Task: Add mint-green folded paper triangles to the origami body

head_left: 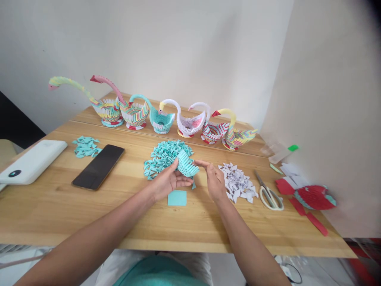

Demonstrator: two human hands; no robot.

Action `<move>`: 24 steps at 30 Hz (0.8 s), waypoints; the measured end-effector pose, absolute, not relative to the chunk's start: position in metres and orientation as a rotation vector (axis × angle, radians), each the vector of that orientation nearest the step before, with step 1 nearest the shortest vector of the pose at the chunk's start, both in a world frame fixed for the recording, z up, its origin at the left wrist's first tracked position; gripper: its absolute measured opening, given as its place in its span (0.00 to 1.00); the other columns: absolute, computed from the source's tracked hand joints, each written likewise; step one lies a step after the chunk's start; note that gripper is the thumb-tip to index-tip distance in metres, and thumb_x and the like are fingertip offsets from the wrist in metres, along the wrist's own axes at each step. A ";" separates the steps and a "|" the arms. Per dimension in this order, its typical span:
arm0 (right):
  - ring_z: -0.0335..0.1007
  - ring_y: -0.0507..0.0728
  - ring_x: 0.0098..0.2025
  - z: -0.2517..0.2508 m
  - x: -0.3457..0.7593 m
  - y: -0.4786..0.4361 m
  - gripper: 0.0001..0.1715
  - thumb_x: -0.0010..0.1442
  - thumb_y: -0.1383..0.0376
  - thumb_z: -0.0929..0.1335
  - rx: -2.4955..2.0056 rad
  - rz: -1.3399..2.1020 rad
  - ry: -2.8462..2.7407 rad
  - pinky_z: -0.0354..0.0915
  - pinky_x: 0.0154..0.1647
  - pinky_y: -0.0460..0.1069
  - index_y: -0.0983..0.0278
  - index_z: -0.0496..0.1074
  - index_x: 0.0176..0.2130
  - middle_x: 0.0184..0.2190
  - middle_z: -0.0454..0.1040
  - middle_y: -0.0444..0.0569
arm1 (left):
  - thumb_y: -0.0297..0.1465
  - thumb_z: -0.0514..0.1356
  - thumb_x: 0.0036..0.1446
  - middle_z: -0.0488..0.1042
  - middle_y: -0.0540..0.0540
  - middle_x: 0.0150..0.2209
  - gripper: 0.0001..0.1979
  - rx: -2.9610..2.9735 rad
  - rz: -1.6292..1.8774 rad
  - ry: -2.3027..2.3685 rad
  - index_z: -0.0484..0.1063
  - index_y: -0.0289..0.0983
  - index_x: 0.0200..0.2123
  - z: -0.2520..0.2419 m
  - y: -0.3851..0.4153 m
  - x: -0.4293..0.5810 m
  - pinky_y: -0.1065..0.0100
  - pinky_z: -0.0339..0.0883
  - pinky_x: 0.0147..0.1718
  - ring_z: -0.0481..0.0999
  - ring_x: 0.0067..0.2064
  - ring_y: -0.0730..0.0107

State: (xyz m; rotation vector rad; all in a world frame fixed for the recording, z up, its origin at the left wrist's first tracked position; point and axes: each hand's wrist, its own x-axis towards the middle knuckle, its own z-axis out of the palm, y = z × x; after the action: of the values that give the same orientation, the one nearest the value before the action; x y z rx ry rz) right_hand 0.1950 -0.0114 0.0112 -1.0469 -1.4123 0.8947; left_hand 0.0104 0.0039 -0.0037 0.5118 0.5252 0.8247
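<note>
My left hand (168, 182) is closed around a curved teal model (187, 163) of interlocked folded paper pieces, its thumb on the near-left side and its fingers beneath. Just to the right, my right hand (214, 178) has its index finger stretched toward the model's edge and its thumb raised; nothing shows in its grasp, and I cannot tell whether the fingertip touches. Behind the model spreads a heap of loose teal folded pieces (163, 155). A flat teal paper rectangle (177, 198) lies below my left hand. White folded pieces (238, 180) are piled beside my right hand.
Several finished paper swans, among them a teal swan (161, 121), line the table's back. Left are a black phone (99, 167), a white power bank (34, 162) and a small teal pile (86, 146). Scissors (270, 194) and a red paper model (315, 197) lie right.
</note>
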 end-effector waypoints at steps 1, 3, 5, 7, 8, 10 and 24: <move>0.77 0.63 0.49 0.011 0.195 -0.011 0.26 0.67 0.47 0.62 -1.049 0.896 -1.411 0.67 0.57 0.59 0.59 0.81 0.44 0.43 0.82 0.52 | 0.51 0.55 0.62 0.81 0.37 0.38 0.26 0.513 0.815 0.524 0.74 0.33 0.46 -0.003 0.004 0.010 0.63 0.76 0.41 0.82 0.36 0.61; 0.77 0.63 0.49 0.010 0.196 -0.011 0.26 0.67 0.47 0.62 -1.047 0.890 -1.410 0.67 0.56 0.60 0.59 0.81 0.44 0.43 0.82 0.52 | 0.52 0.52 0.63 0.81 0.36 0.38 0.29 0.519 0.803 0.512 0.74 0.32 0.47 -0.003 0.005 0.010 0.65 0.75 0.40 0.82 0.36 0.62; 0.77 0.63 0.49 0.012 0.196 -0.011 0.26 0.67 0.47 0.62 -1.051 0.877 -1.423 0.67 0.56 0.60 0.59 0.81 0.44 0.43 0.82 0.52 | 0.54 0.49 0.63 0.81 0.35 0.38 0.32 0.529 0.792 0.488 0.74 0.32 0.48 -0.003 0.006 0.009 0.65 0.75 0.39 0.82 0.35 0.62; 0.77 0.63 0.48 0.014 0.196 -0.011 0.23 0.65 0.47 0.65 -1.063 0.866 -1.453 0.68 0.54 0.59 0.58 0.81 0.44 0.43 0.82 0.52 | 0.55 0.47 0.62 0.81 0.34 0.38 0.34 0.538 0.780 0.461 0.74 0.32 0.48 -0.004 0.006 0.008 0.65 0.75 0.38 0.82 0.34 0.62; 0.77 0.63 0.48 0.015 0.196 -0.011 0.21 0.63 0.48 0.67 -1.069 0.858 -1.474 0.69 0.54 0.59 0.58 0.81 0.44 0.43 0.82 0.52 | 0.56 0.46 0.62 0.81 0.34 0.38 0.35 0.542 0.772 0.451 0.74 0.32 0.47 -0.004 0.006 0.008 0.65 0.75 0.37 0.82 0.34 0.62; 0.77 0.64 0.49 0.017 0.194 -0.011 0.17 0.57 0.51 0.72 -1.079 0.832 -1.518 0.68 0.55 0.59 0.56 0.82 0.43 0.44 0.82 0.50 | 0.58 0.46 0.61 0.82 0.34 0.36 0.36 0.548 0.752 0.436 0.75 0.31 0.45 -0.005 0.006 0.007 0.65 0.74 0.36 0.82 0.32 0.62; 0.76 0.63 0.46 0.017 0.188 -0.012 0.10 0.50 0.57 0.76 -1.129 0.665 -1.579 0.68 0.54 0.59 0.55 0.82 0.36 0.39 0.82 0.47 | 0.33 0.72 0.49 0.76 0.45 0.48 0.32 0.586 0.989 0.489 0.66 0.43 0.57 0.005 -0.004 0.013 0.57 0.73 0.48 0.79 0.44 0.65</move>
State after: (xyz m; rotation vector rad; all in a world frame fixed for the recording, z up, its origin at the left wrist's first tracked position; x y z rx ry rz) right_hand 0.1882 -0.0123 0.0165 -1.1293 -1.5787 0.6652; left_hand 0.0133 -0.0044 0.0046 0.5857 0.4894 0.9887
